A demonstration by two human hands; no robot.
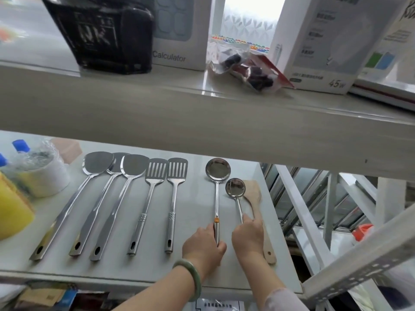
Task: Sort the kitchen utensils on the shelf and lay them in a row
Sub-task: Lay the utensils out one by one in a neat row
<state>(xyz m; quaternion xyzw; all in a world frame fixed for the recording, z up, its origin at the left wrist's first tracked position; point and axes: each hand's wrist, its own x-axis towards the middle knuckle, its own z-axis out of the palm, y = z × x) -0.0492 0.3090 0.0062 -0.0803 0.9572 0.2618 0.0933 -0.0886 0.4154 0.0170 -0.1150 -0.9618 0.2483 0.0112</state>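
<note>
On the white shelf point(197, 263) lie three solid steel spatulas point(98, 163) side by side at the left, then two slotted steel turners point(156, 170). Right of them lies a large steel ladle point(217, 168); my left hand point(203, 245) is closed on its handle. A smaller steel ladle point(235, 187) lies beside it, and my right hand point(248, 237) grips its handle. Under the small ladle a wooden spatula point(254, 190) lies near the shelf's right edge, partly hidden by my right hand.
A white roll wrapped in bubble wrap point(42, 173), blue-capped bottles point(21, 145) and a yellow object point(13, 212) crowd the shelf's left end. The upper shelf holds a black box point(101, 34), a calculator box point(177, 32), a plastic bag point(249, 70) and white cartons point(325, 41). A metal rack point(314, 212) stands at right.
</note>
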